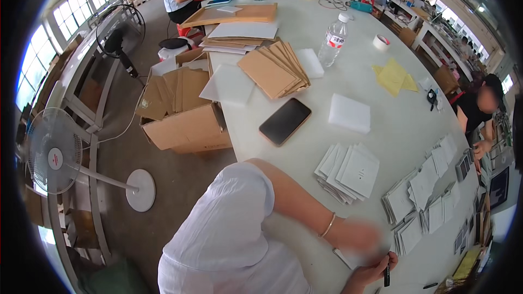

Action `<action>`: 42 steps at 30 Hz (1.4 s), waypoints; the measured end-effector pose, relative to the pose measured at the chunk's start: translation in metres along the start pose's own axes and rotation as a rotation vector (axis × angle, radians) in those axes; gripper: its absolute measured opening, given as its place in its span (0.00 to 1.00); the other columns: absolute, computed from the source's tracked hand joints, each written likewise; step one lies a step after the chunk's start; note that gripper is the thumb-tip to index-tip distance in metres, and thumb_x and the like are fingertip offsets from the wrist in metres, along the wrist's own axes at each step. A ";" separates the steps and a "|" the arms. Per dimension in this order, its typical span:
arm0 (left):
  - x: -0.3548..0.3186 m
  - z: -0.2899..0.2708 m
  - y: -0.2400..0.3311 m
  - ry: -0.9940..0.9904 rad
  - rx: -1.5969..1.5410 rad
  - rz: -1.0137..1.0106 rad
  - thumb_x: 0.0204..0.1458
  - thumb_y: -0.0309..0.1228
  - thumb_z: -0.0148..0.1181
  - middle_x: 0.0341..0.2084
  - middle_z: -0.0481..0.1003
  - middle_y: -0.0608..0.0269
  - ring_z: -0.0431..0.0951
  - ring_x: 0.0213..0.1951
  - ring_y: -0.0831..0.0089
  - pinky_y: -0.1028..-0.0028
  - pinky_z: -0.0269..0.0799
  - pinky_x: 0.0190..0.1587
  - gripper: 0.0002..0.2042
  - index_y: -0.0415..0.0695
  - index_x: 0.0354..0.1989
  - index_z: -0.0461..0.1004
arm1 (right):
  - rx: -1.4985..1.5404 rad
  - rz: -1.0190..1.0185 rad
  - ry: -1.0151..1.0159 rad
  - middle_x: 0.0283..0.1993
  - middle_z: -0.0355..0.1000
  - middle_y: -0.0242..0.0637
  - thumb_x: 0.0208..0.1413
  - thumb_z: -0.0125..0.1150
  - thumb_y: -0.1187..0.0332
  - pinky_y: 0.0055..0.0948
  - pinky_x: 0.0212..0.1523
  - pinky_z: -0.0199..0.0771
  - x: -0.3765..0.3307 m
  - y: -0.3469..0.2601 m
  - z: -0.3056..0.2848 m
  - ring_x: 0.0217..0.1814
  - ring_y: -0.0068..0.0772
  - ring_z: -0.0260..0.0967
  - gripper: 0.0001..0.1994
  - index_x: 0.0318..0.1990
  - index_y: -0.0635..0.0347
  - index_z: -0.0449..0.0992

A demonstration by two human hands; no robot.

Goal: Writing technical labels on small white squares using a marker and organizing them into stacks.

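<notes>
My left hand (362,238), with a bracelet at the wrist, reaches across the white table to a white card (345,258) lying partly beneath it. Its fingers are blurred, so their grip does not show. Just below, my right hand (370,273) is closed round a black marker pen (387,273) that stands nearly upright. A fanned stack of white cards (351,171) lies beyond my left hand. To the right spread several more bundles of white cards (424,188). A dark phone (285,122) rests farther up the table.
Brown cardboard sheets (275,68), a white foam block (349,113), a plastic bottle (333,41) and a tape roll (381,42) lie farther back. An open carton (185,125) and a fan (54,155) stand left. A co-worker (482,103) is at the right edge.
</notes>
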State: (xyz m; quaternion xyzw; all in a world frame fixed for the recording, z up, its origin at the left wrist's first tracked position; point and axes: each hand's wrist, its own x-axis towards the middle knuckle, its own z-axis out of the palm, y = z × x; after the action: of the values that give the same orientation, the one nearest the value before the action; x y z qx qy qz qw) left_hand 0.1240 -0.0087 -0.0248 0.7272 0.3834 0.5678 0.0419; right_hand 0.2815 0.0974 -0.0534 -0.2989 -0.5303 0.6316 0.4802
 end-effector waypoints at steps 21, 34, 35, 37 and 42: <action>0.000 -0.002 0.000 0.008 -0.006 0.015 0.38 0.18 0.53 0.25 0.62 0.61 0.64 0.31 0.64 0.72 0.63 0.30 0.07 0.41 0.20 0.61 | -0.033 -0.006 -0.039 0.21 0.51 0.24 0.57 0.47 0.64 0.16 0.23 0.44 0.000 0.003 -0.013 0.21 0.15 0.47 0.08 0.41 0.56 0.63; 0.005 -0.017 -0.002 -0.155 -0.030 -0.163 0.32 0.17 0.56 0.27 0.67 0.62 0.68 0.30 0.64 0.69 0.65 0.32 0.08 0.42 0.22 0.68 | -0.008 0.067 -0.099 0.21 0.57 0.28 0.50 0.49 0.73 0.19 0.20 0.51 0.006 0.004 -0.008 0.18 0.18 0.50 0.05 0.35 0.57 0.63; 0.009 -0.017 0.001 -0.172 -0.005 -0.181 0.31 0.16 0.56 0.26 0.67 0.62 0.68 0.30 0.64 0.70 0.66 0.32 0.09 0.42 0.22 0.68 | 0.002 0.080 -0.095 0.22 0.57 0.28 0.50 0.49 0.74 0.19 0.21 0.51 0.007 0.001 -0.011 0.19 0.18 0.51 0.05 0.36 0.57 0.63; 0.017 -0.014 0.001 -0.206 -0.034 -0.148 0.32 0.16 0.56 0.26 0.66 0.63 0.68 0.30 0.65 0.69 0.65 0.31 0.08 0.43 0.21 0.68 | 0.009 0.123 -0.076 0.23 0.58 0.29 0.50 0.48 0.77 0.18 0.24 0.53 0.006 -0.004 -0.016 0.22 0.18 0.53 0.07 0.37 0.58 0.64; 0.014 -0.017 0.002 -0.207 0.016 -0.147 0.30 0.14 0.57 0.25 0.67 0.63 0.69 0.29 0.66 0.71 0.65 0.30 0.09 0.43 0.20 0.68 | 0.019 0.106 -0.120 0.22 0.60 0.28 0.52 0.49 0.77 0.17 0.24 0.53 0.004 -0.005 -0.018 0.22 0.16 0.53 0.06 0.37 0.59 0.65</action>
State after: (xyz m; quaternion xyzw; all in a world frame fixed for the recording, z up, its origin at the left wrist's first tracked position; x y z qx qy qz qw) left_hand 0.1114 -0.0074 -0.0068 0.7522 0.4338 0.4821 0.1170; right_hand 0.2973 0.1081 -0.0524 -0.2834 -0.5355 0.6781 0.4161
